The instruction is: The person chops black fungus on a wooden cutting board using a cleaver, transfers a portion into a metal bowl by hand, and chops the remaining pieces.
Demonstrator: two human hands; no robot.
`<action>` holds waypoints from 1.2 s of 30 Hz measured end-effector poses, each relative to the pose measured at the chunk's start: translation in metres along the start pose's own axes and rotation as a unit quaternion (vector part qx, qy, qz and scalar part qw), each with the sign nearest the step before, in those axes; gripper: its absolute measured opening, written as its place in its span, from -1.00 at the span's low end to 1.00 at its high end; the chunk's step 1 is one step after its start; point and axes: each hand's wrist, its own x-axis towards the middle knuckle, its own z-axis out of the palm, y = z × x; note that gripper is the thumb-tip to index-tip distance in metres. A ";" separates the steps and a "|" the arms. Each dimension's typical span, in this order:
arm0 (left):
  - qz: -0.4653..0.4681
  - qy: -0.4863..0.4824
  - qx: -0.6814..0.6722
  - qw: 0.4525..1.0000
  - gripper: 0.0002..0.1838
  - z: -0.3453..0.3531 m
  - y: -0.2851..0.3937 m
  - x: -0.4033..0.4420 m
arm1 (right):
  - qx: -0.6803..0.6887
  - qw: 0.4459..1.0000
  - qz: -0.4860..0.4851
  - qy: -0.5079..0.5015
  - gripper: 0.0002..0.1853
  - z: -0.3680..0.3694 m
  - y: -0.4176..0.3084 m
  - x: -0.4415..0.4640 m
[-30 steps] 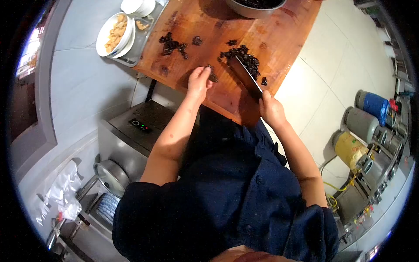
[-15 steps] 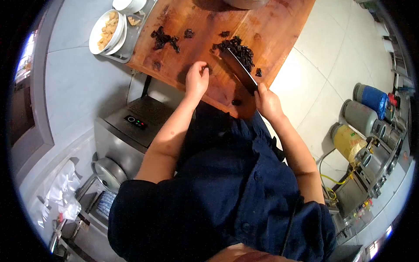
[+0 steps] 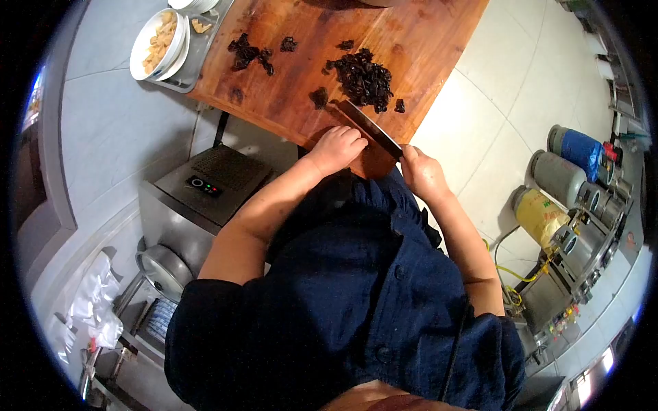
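My right hand is closed around the handle of a cleaver, whose blade slants up and left across the near right corner of the wooden board. Beside the blade, my left hand rests with curled fingers near the board's front edge; anything under its fingertips is hidden. Just beyond the blade lies a heap of dark, glossy cut pieces resembling wood ear mushroom. One loose dark piece sits left of the heap, and a dark clump lies farther left.
A metal tray at the board's left holds a white bowl of tan chunks. A steel unit with a lit panel stands below left. Several gas cylinders stand on the tiled floor at right. A metal pot is lower left.
My left hand has moved right and nearer my body, its fingers curling beside the blade. The cleaver has drawn back from the heap. A dark piece now shows uncovered left of the heap.
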 end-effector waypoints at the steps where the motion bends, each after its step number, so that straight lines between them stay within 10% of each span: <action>1: -0.003 0.034 0.006 0.999 -0.88 -0.004 -0.003 0.002 | -0.009 1.000 0.009 0.000 -0.86 0.001 0.001 0.003; 36: -0.165 0.148 0.099 0.970 -0.77 -0.035 -0.046 -0.016 | -0.021 0.999 -0.035 -0.031 -0.81 0.023 -0.009 -0.016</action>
